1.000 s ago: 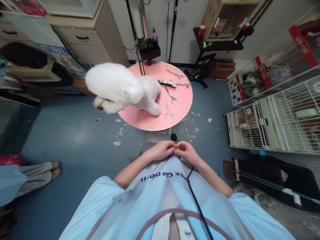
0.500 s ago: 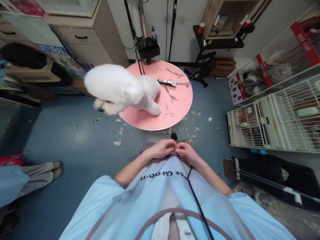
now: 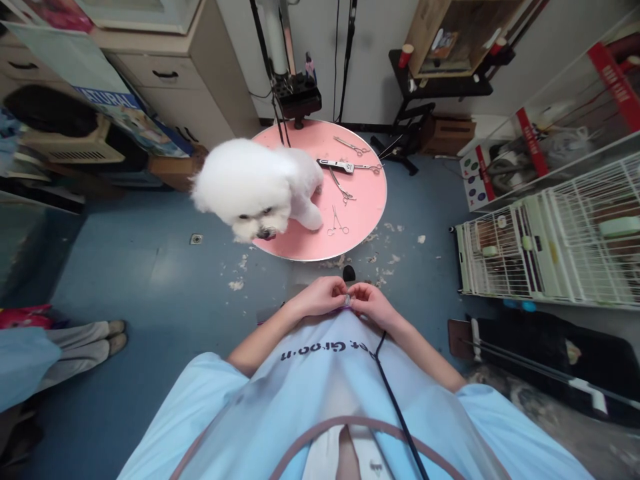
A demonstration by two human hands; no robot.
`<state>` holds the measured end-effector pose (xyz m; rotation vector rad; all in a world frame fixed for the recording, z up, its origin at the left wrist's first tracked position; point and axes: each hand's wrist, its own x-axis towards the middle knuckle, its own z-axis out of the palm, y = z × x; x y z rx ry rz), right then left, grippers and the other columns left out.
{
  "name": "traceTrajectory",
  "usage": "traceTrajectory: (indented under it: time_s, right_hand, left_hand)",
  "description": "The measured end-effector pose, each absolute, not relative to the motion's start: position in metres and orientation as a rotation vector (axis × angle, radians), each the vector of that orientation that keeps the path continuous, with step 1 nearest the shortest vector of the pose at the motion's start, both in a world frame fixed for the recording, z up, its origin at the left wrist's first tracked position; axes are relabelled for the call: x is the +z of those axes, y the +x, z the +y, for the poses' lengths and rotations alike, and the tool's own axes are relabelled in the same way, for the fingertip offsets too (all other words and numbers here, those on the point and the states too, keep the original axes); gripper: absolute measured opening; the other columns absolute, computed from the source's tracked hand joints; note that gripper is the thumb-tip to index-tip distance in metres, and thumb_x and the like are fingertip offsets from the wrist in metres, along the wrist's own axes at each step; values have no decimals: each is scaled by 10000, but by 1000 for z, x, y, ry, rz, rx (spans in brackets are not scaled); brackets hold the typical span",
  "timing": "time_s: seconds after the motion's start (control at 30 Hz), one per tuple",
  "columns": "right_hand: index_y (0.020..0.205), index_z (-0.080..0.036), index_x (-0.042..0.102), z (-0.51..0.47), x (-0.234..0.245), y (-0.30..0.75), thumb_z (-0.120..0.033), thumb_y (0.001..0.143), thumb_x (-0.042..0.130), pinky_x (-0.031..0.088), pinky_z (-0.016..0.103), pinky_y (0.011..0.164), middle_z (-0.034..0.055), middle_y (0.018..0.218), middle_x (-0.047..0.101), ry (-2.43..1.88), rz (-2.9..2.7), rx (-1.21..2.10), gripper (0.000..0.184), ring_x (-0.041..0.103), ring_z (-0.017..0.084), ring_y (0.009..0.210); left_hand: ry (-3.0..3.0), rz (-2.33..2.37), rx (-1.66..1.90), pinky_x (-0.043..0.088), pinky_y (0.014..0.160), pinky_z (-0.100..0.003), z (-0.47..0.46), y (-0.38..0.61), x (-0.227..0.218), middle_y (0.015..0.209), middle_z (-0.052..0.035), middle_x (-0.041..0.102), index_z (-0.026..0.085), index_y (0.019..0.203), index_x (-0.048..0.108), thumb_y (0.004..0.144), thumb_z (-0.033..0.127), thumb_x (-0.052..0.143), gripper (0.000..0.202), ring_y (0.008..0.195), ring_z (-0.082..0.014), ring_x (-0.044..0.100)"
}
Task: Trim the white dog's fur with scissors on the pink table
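My left hand (image 3: 323,297) and my right hand (image 3: 373,303) meet in front of my light blue apron (image 3: 320,393), fingers pinched together on a small purplish item (image 3: 347,302) too small to name. A white fluffy dog (image 3: 257,183) stands on the round pink table (image 3: 363,220) ahead, its head hanging over the near left edge and facing me. Several scissors (image 3: 340,187) and a clipper (image 3: 336,165) lie on the table to the dog's right.
White wire cages (image 3: 550,247) stand at the right. Fur clippings (image 3: 380,263) litter the blue floor by the table. Another person's feet (image 3: 113,335) show at the left. Beige cabinets (image 3: 185,80) and a black stand (image 3: 297,97) are behind the table.
The dog has turned its head from the far left round toward me, over the table's near edge. My hands stay together in the same spot.
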<state>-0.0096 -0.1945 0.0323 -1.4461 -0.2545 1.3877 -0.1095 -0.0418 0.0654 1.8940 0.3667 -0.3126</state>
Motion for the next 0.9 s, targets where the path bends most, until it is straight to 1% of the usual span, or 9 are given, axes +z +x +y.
traceTrajectory:
  time_s: [0.13,0.23,0.37,0.57,0.9]
  right_hand:
    - [726,-165,533,-191,31,-11,-262,587,739,317,177,434,-78,540,511,-1436,-319,1419,267,421,43,443]
    - [721,-166,533,-190,31,-11,-283,611,718,303,179,423,-78,516,504,-1459,-344,1404,244,408,45,428]
    - [693,-158,554,-189,32,-12,-300,618,703,308,183,424,-64,495,515,-1516,-343,1372,219,415,49,422]
    - [683,-153,595,-192,26,-13,-239,591,686,337,188,433,-44,513,562,-1503,-258,1392,155,451,58,428]
    - [688,-148,626,-196,20,-16,-236,576,693,331,184,427,-34,529,589,-1503,-200,1406,158,462,61,442]
  left_hand:
    - [1883,368,-290,352,555,-198,-41,-110,67,737,-2,619,149,793,602,722,223,519,132,656,-116,534]
    - [1850,354,-261,350,560,-192,-40,-112,64,733,3,610,147,799,607,730,207,507,135,644,-104,514]
    - [1821,321,-231,342,561,-183,-42,-113,58,718,12,594,144,802,601,737,185,496,130,627,-90,488]
    - [1848,299,-195,340,565,-178,-45,-115,52,712,10,579,136,772,596,731,163,503,105,636,-88,489]
    - [1919,210,-190,347,579,-180,-47,-116,50,724,1,573,132,768,604,745,142,495,112,643,-89,486]
